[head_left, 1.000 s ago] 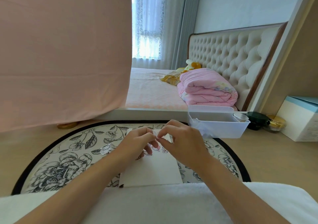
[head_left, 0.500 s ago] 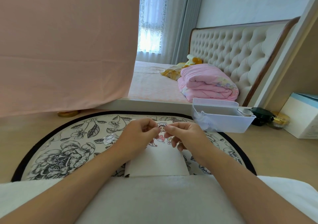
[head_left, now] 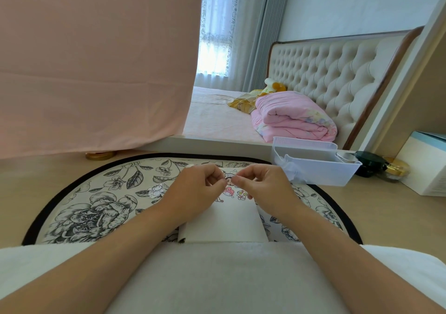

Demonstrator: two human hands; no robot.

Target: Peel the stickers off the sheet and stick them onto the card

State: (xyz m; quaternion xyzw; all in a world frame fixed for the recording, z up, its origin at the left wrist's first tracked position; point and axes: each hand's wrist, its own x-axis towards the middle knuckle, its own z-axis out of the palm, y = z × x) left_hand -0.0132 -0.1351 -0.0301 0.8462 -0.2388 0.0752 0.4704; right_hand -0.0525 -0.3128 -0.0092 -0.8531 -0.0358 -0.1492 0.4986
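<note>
Head view: left hand (head_left: 195, 189) and right hand (head_left: 266, 188) meet over the far end of the card (head_left: 223, 224), thumbs and forefingers curled, pinching a small cartoon sticker (head_left: 228, 179) between them. I can't tell if it touches the card. Other stickers (head_left: 233, 193) sit just below, partly hidden by the hands. One loose sticker (head_left: 155, 190) lies on the rug (head_left: 79, 207). The person's lap cuts off the card's near edge.

Tufted bed (head_left: 337, 77), curtained window (head_left: 214, 36), wooden floor (head_left: 386, 217)
</note>
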